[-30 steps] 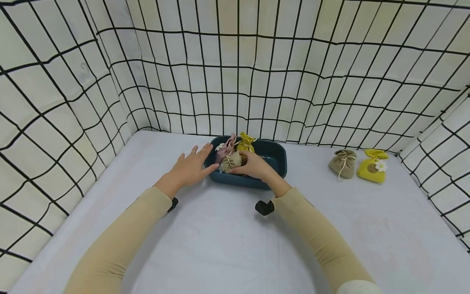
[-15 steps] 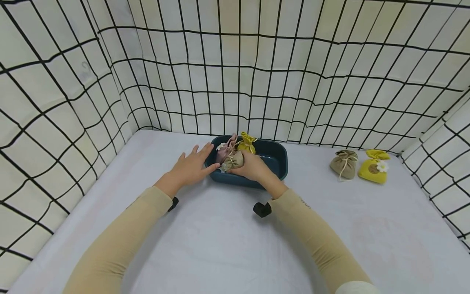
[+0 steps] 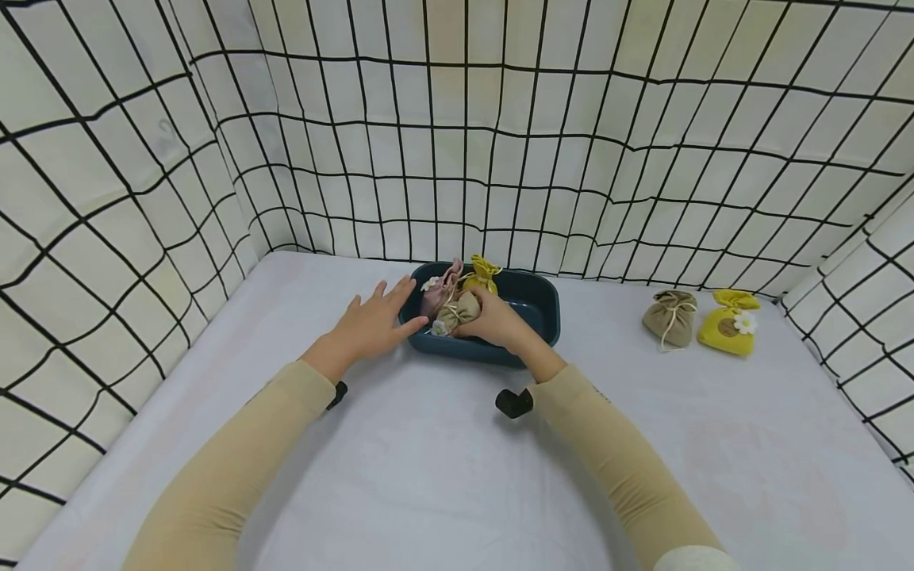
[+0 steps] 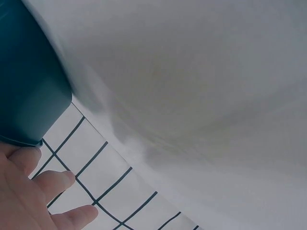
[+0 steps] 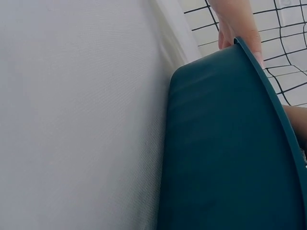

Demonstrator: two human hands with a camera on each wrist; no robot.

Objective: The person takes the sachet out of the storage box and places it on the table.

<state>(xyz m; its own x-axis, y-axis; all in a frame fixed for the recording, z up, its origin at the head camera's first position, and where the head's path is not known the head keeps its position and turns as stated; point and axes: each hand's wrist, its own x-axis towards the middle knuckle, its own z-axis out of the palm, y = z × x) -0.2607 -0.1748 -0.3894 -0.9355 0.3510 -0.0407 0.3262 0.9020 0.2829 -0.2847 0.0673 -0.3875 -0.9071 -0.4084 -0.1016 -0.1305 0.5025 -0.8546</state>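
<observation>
The dark teal plastic tub [image 3: 531, 305] stood on the white tabletop [image 3: 443, 468], near the grid-patterned back wall [image 3: 500, 159]. The right hand [image 3: 496, 321] reached over the tub's near rim, its fingers curled around a beige drawstring sachet [image 3: 457, 311] inside the tub's left end. A pink drawstring sachet [image 3: 437, 287] and a mustard-yellow drawstring sachet [image 3: 481, 274] stood just behind the gripped sachet, also inside the tub. The left hand [image 3: 371, 325] rested flat with straight, spread fingers against the tub's left outer wall, holding nothing. Well to the right of the tub, a second beige sachet [image 3: 667, 317] and a yellow sachet with a white flower [image 3: 727, 329] lay side by side on the tabletop.
</observation>
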